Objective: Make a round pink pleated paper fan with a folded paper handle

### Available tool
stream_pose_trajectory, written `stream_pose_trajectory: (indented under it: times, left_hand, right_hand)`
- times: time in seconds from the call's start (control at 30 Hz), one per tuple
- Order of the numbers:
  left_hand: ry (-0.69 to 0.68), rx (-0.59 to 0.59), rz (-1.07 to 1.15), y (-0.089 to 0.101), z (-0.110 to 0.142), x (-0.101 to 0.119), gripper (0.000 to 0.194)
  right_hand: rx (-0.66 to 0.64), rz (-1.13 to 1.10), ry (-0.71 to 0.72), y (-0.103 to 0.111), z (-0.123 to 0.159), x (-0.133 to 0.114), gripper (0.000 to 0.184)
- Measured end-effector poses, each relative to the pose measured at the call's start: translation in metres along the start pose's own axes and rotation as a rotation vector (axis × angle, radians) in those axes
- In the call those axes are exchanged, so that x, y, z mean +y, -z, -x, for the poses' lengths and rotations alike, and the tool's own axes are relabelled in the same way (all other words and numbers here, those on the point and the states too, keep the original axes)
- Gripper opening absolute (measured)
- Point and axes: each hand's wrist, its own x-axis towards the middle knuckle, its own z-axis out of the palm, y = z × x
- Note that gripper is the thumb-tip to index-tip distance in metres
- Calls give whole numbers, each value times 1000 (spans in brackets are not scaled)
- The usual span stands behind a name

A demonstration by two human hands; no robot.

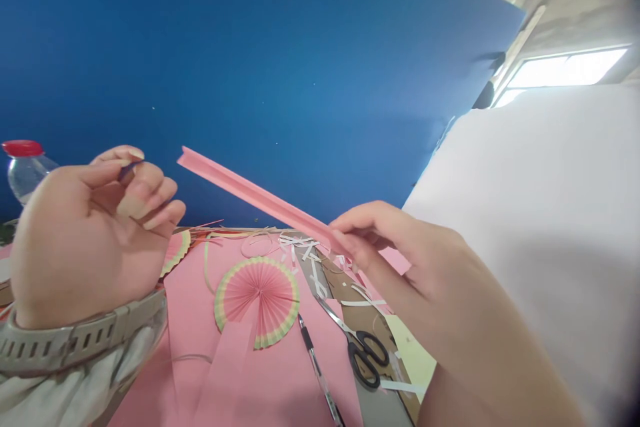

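My right hand (390, 247) pinches one end of a folded pink paper strip (260, 197). The strip slants up to the left and shows lengthwise creases. Left of its far end, my left hand (115, 220) is raised with curled fingers, thumb and forefinger tips together. Whatever may lie between those tips is too small to make out. Below the strip, a round pleated paper fan (257, 300), pink with a yellow-green rim, lies on pink paper (285, 387). A gap in the fan's lower left shows a plain pink piece.
Black-handled scissors (367, 357) and a pen (319, 367) lie right of the fan. White strips (315, 270) are scattered behind them. Another pleated fan (176, 251) shows partly behind my left hand. A red-capped bottle (27, 167) stands far left; a blue panel (240, 67) rises behind.
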Motion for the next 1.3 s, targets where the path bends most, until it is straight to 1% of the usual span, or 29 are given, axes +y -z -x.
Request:
stream_pose_trajectory:
  times: [0.03, 0.07, 0.1, 0.13, 0.17, 0.2, 0.23, 0.27, 0.33, 0.4, 0.43, 0.47, 0.57, 0.63, 0.73, 0.8, 0.87, 0.9, 0.97, 1.03, 1.07, 1.13, 1.2, 1.3]
  left_hand:
    - [-7, 17, -14, -5, 3, -1, 10]
    - [-14, 31, -44, -11, 6, -2, 13]
    - [-32, 22, -76, -17, 11, -4, 23]
    - [1, -1, -130, -24, 16, -6, 32]
    - [9, -27, -194, -30, 21, -9, 31]
    - [53, -119, -292, -35, 27, -12, 27]
    - [76, -182, -367, -38, 31, -15, 19]
    - [83, -222, -411, -40, 36, -18, 14]
    - [108, -255, -418, -42, 41, -24, 12]
    - [136, -236, -366, -43, 44, -30, 13]
    - [147, -225, -342, -43, 44, -31, 13]
    - [151, -217, -327, -43, 44, -33, 13]
    - [119, -202, -295, -44, 46, -34, 15]
    - [97, -208, -289, -46, 48, -33, 16]
    - [110, -216, -305, -48, 53, -32, 14]
    - [119, -233, -347, -50, 56, -33, 10]
    - [85, -290, -411, -50, 58, -33, 9]
    - [54, -344, -447, -50, 59, -33, 15]
    - [-11, -466, -536, -48, 60, -34, 36]
    - [-47, -557, -615, -46, 62, -34, 57]
    - [-39, -588, -636, -45, 62, -35, 66]
    - [-7, -609, -619, -43, 63, -37, 77]
    - [29, -602, -570, -42, 64, -40, 78]
    - [84, -588, -527, -43, 64, -42, 65]
  right_hand:
    - [23, -22, 9, 0, 0, -1, 17]
    - [41, -35, 19, 0, -1, -2, 17]
    - [48, -41, 31, -1, -1, -3, 17]
    - [44, -39, 41, -2, -2, -5, 17]
    - [30, -34, 50, -3, -2, -6, 16]
    - [5, -29, 58, -5, -3, -7, 16]
    - [-14, -29, 71, -7, -4, -8, 16]
    - [-18, -33, 89, -9, -5, -9, 14]
    - [25, -33, 132, -12, -6, -8, 13]
    - [91, -9, 182, -14, -7, -7, 28]
    - [114, 5, 201, -15, -8, -7, 32]
    - [127, 15, 216, -15, -8, -6, 31]
    - [134, -9, 277, -16, -9, -6, 16]
    - [178, -27, 354, -19, -11, -6, 11]
    - [325, 5, 481, -25, -13, -3, 16]
    - [395, 37, 517, -28, -14, -1, 20]
    - [418, 57, 513, -29, -15, 0, 21]
    - [432, 65, 506, -30, -14, 0, 20]
    - [470, 91, 479, -29, -14, 1, 20]
    - [520, 119, 438, -27, -15, 2, 19]
    - [543, 126, 427, -26, -16, 3, 19]
    - [559, 116, 427, -24, -18, 7, 17]
    - [573, 91, 441, -21, -20, 11, 18]
    - [649, 104, 447, -19, -21, 13, 23]
